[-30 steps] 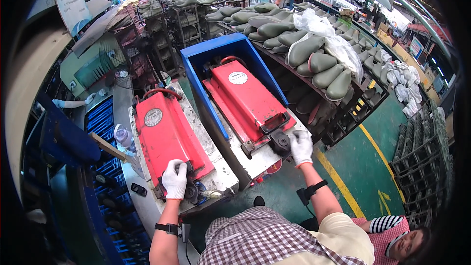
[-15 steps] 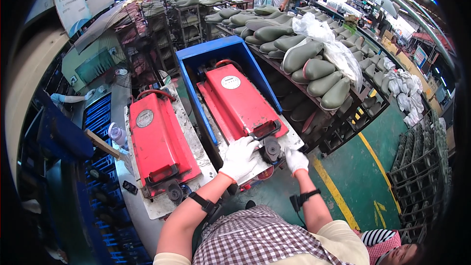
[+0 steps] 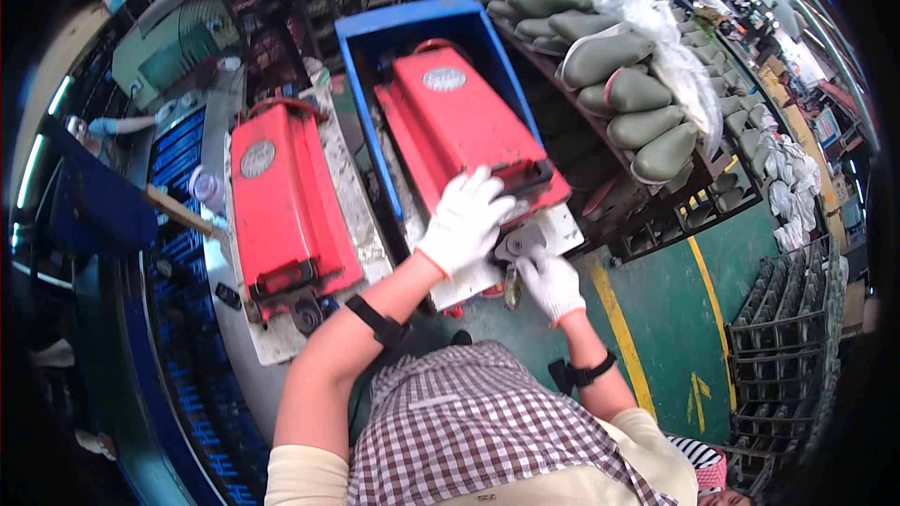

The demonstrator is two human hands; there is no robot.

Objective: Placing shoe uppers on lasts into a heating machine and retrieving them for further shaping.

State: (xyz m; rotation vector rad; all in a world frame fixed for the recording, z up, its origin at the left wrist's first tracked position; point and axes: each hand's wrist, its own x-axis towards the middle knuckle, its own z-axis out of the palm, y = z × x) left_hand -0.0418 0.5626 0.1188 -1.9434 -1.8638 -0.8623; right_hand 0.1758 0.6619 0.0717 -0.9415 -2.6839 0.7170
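Note:
A red metal cover [image 3: 459, 108] with a black handle [image 3: 522, 180] at its front lies on a whitish, stained base in front of me. My left hand [image 3: 464, 225], in a white glove, rests flat at the cover's front left corner, fingers stretched toward the handle. At the front edge of the base sits a round grey knob-like part [image 3: 515, 245]. My right hand [image 3: 553, 286], also gloved, has its fingers curled against that part. A small shiny olive piece [image 3: 513, 289] hangs just beside those fingers; whether they pinch it is hard to make out.
A second red cover [image 3: 281, 197] lies to the left. Behind the nearer one stands a blue guard [image 3: 412, 19]. Olive-green shoe forms [image 3: 609, 61] fill a rack at the right, partly under clear plastic [image 3: 689, 98]. A person's arm [image 3: 122, 125] shows at far left.
The view has tilted, so the machines sit higher in it. My left hand has slid further onto the red cover's front. My right hand has moved left onto the grey part.

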